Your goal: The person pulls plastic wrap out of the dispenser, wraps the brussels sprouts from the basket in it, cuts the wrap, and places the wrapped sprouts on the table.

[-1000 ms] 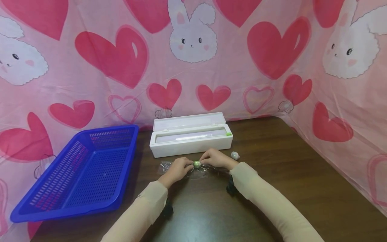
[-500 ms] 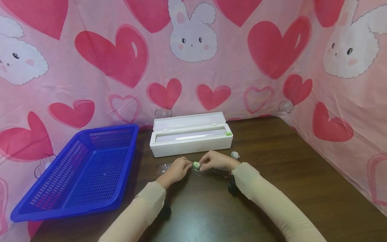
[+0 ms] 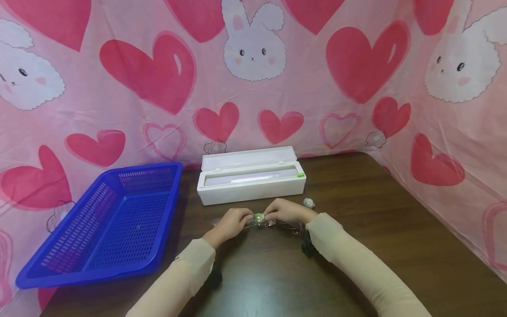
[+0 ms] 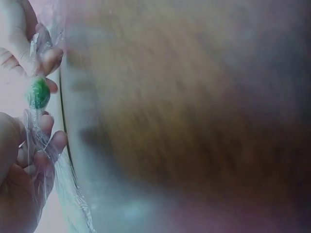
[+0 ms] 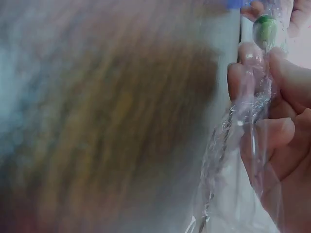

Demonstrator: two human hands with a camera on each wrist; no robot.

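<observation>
A small round green object (image 3: 259, 217), wrapped in clear plastic film (image 4: 38, 128), is between the two hands just above or on the table. What kind of thing it is cannot be told. On its left side, the left hand (image 3: 233, 223) pinches the gathered film. The right hand (image 3: 286, 211) pinches the film on the opposite side, with thumb and fingertips close to the green object (image 5: 265, 32). Loose film (image 5: 218, 160) trails from the right hand in the right wrist view. Another small, pale wrapped lump (image 3: 309, 203) lies on the table behind the right wrist.
Behind the hands is a long white cling film dispenser (image 3: 253, 193) with its lid (image 3: 249, 158) up and a green slider (image 3: 300, 175) at its right end. A blue plastic basket (image 3: 158, 246) occupies the left. Patterned pink cloth (image 3: 309, 88) hangs behind the brown table (image 3: 380, 211).
The fingers have shifted slightly around the green object, and the film beside it looks more gathered. Less film spreads on the table to the left.
</observation>
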